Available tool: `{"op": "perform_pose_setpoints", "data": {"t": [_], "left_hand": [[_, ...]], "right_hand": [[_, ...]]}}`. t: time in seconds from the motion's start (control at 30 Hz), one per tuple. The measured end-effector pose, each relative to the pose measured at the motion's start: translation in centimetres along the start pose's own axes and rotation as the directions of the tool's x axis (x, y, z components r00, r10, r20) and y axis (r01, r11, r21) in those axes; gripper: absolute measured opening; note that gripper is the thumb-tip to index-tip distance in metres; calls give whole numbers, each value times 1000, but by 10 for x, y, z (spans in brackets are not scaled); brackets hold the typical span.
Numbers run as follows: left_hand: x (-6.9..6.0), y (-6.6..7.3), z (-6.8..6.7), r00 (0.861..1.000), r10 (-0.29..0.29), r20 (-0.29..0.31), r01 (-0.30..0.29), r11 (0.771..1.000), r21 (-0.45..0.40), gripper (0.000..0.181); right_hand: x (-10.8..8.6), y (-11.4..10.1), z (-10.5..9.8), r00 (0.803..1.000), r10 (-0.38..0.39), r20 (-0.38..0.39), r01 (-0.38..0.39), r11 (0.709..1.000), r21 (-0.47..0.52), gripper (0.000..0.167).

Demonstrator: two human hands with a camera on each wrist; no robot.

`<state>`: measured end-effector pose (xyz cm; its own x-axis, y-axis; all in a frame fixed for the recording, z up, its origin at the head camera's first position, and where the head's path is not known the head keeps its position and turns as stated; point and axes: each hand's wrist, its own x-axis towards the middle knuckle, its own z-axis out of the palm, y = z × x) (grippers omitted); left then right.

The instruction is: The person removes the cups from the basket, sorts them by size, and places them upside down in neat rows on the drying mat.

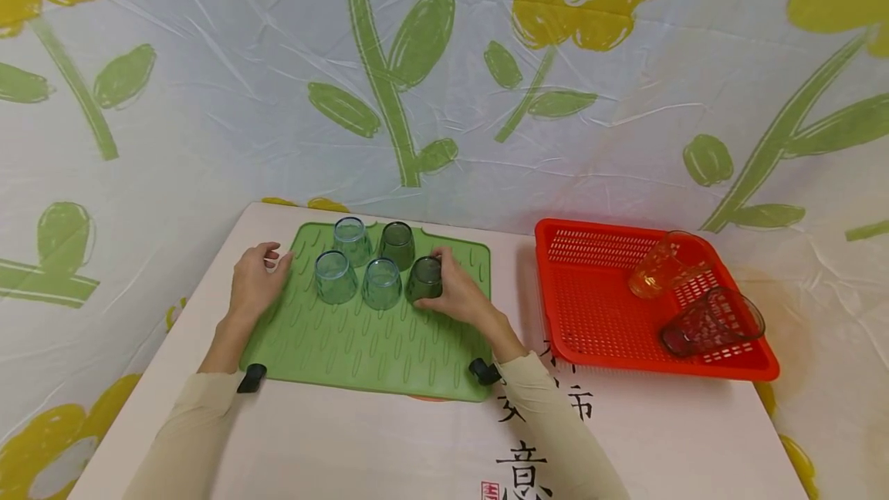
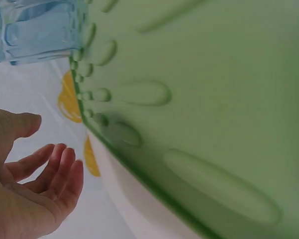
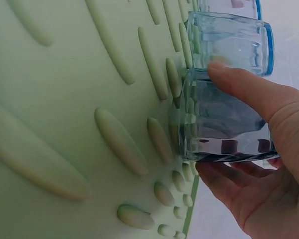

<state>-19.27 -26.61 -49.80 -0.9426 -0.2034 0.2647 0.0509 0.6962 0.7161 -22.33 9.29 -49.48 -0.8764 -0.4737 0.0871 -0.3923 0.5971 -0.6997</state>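
Note:
My right hand point(image 1: 458, 288) grips a dark grey glass point(image 1: 425, 281) that stands on a green ridged mat point(image 1: 361, 353). In the right wrist view, the thumb lies along one side of this grey glass point(image 3: 226, 114) and the fingers along the other. Just left of it is a blue-tinted glass point(image 1: 381, 285), with another blue-tinted glass point(image 1: 336, 279) farther left. Behind them stand a third blue-tinted glass point(image 1: 352, 242) and a second dark grey glass point(image 1: 397, 245). My left hand point(image 1: 258, 280) holds nothing, fingers loosely bent, by the mat's left edge.
On the right, a red plastic basket point(image 1: 566, 334) holds a tilted clear glass point(image 1: 660, 268) and a leaning dark purplish glass point(image 1: 701, 326). Black clips point(image 1: 481, 371) sit near the mat's front corners. A flower-print cloth point(image 1: 264, 99) hangs behind the pale table point(image 1: 333, 438).

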Motion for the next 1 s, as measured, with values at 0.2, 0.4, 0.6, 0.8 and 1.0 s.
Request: {"op": "perform_pose_setpoints", "data": {"t": [0.2,0.4,0.6,0.8,1.0], "left_hand": [[3,-11,3,997,-40,72,36,998,50,41],[6,-22,5,988,-62,144,52,996,76,42],[11,-29,5,980,-67,189,54,996,70,42],[13,-29,3,973,-27,231,13,998,61,33],[15,-31,1,961,-36,273,24,999,47,34]], "right_hand": [[-2,0,0,1000,-2,8,2,1000,-14,92],[-4,-1,-1,1000,-18,23,20,997,-73,90],[-7,-2,-2,999,9,36,-5,994,-111,89],[-9,-3,-4,998,22,54,-15,993,-115,90],[-8,-4,-5,997,38,64,-30,992,-121,91]]}}
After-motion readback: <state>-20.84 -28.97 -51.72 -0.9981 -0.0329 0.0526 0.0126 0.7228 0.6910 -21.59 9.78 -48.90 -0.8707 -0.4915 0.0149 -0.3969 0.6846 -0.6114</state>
